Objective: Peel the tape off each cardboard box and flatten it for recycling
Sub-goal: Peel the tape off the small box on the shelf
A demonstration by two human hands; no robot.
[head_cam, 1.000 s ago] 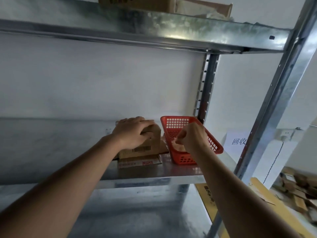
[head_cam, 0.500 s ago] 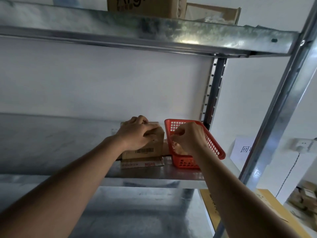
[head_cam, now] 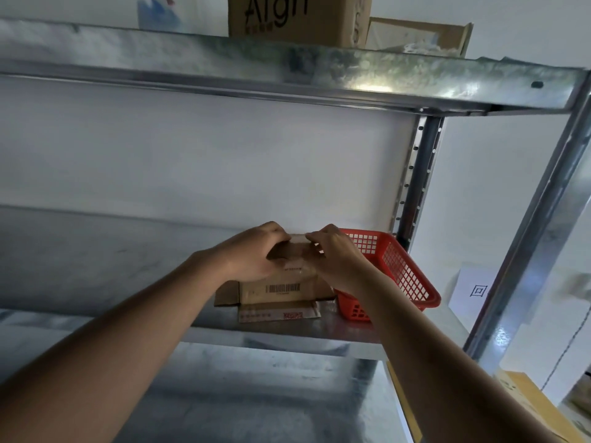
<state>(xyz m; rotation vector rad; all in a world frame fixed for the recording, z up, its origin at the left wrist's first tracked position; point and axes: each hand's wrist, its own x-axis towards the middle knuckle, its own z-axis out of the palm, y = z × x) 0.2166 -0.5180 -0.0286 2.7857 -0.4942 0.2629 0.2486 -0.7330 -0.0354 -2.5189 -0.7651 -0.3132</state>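
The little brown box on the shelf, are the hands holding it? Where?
Yes. Both hands hold the small cardboard box at its top edge: the left hand on the top left corner, the right hand on the top right.

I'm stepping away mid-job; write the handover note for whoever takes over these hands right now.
Left hand: gripping the top left of the small cardboard box on the middle shelf.
Right hand: pinching at the box's top right edge, apparently at the tape; the tape itself is too blurred to make out.
The box sits on flattened cardboard, beside the red basket on its right.
Done: at least one piece underneath already lies flat.
Left: finish stripping this box, flatten it, then deal with the boxes on the top shelf.
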